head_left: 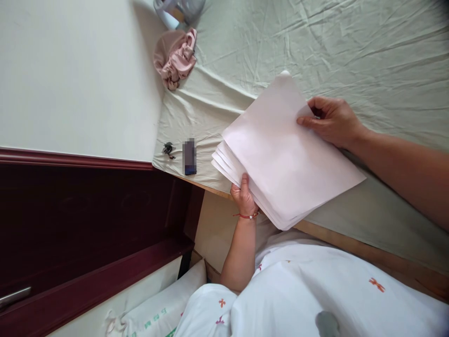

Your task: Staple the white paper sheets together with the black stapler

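A stack of white paper sheets (280, 150) lies fanned on the pale green bedsheet (351, 51), overhanging the bed's near edge. My left hand (244, 194) grips the stack's lower left corner from below, a red string bracelet on its wrist. My right hand (331, 121) pinches the top sheet at the stack's right edge, fingers curled over the paper.
A small dark rectangular object (189, 157) and a set of keys (169, 149) lie near the bed's corner. Pink crumpled cloth (176, 58) sits by the white wall (70, 70). A dark red wooden door (87, 224) stands at left. A white sack (157, 313) lies below.
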`<state>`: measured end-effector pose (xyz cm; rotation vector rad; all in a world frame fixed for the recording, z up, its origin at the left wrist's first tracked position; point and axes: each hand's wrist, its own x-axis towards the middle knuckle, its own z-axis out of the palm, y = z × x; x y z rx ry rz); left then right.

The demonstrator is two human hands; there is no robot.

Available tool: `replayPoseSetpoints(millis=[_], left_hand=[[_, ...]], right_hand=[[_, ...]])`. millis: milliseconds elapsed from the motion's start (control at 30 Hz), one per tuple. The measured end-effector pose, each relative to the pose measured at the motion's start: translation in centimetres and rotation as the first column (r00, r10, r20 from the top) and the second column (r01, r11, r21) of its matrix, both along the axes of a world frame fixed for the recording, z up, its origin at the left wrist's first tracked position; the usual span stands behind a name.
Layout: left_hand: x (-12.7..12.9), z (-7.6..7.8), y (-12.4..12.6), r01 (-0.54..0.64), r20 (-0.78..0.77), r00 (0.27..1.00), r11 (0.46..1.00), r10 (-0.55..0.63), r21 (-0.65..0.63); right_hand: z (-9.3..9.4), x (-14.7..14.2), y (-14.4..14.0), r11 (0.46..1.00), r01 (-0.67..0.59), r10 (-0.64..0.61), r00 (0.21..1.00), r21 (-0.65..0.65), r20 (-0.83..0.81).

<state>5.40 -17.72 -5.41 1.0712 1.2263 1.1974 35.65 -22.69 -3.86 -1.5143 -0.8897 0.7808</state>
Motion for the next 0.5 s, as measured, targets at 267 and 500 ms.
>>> replayPoseSetpoints(millis=[267,500], left_hand=[[0.26,0.20,-0.05,0.019,0.032,0.999,1.000,-0.019,0.000],[0.02,-0.27,-0.13,0.025,0.004,1.000,1.000,-0.025,0.016]], right_hand=[[-0.57,0.19,-0.07,0.996,-0.081,0.080,0.996,-0.039,-0.034],[-0.54,0.26,-0.01,0.995,-0.092,0.090,0.994,-0.037,-0.061]])
